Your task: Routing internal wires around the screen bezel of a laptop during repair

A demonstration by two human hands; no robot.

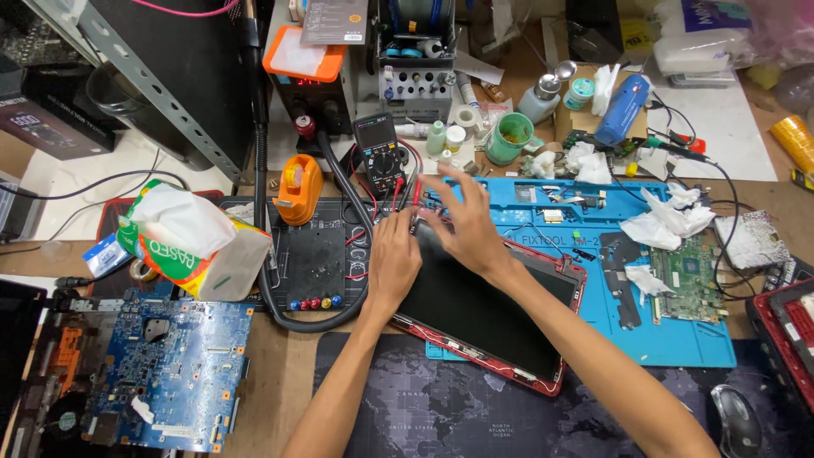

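A laptop lid with a red frame and a dark screen panel (483,309) lies tilted on the blue repair mat (678,339). My left hand (394,259) rests on the panel's upper left corner, fingers pressed down along the edge. My right hand (466,222) is spread over the same top corner, fingertips touching the frame beside the left hand. Neither hand holds a tool.
A multimeter (380,154) with red leads stands behind the hands. A tissue box (191,242) and a blue circuit board (174,369) lie left. An orange tape dispenser (298,188), a green cup (509,137), a green board (691,280) and crumpled tissues (670,216) crowd the bench. A mouse (736,420) sits at lower right.
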